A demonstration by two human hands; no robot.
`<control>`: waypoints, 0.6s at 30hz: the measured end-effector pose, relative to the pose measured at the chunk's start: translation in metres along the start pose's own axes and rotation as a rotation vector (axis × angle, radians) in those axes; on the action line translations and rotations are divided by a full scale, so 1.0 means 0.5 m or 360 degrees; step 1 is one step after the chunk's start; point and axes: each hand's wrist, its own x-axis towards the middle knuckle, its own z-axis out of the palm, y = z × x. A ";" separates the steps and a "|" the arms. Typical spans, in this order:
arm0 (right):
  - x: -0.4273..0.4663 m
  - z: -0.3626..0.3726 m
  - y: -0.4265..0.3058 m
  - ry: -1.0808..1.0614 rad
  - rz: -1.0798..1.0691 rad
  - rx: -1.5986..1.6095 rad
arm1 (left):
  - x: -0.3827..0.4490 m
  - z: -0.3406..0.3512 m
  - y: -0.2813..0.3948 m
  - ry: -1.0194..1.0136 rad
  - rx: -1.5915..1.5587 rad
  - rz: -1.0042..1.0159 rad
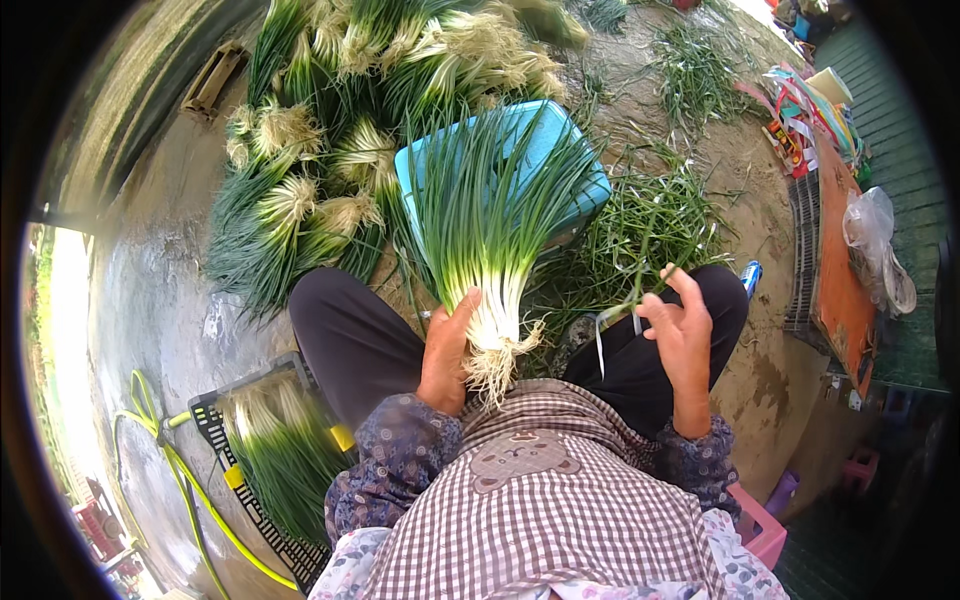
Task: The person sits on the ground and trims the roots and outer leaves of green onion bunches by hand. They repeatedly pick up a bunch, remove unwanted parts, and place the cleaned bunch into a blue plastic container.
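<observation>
My left hand grips a bunch of green onions by the white stems, with the roots pointing toward my lap and the leaves fanned over a blue plastic crate, seemingly turned bottom up. To the right, my right hand is raised over my right knee, apart from the bunch. Its thumb and index finger are at a thin green leaf strip; a pale shred hangs beside it. Whether the fingers pinch the strip is hard to tell.
Root-on green onions lie heaped at the far left. Stripped leaves cover the floor right of the crate. A black crate holding green onions and a yellow-green hose are at my left. An orange board stands at the right.
</observation>
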 end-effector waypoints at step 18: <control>-0.040 0.189 -0.045 -0.0810 -0.1253 -0.0127 | -0.063 -0.038 0.022 -0.0052 0.0018 0.0313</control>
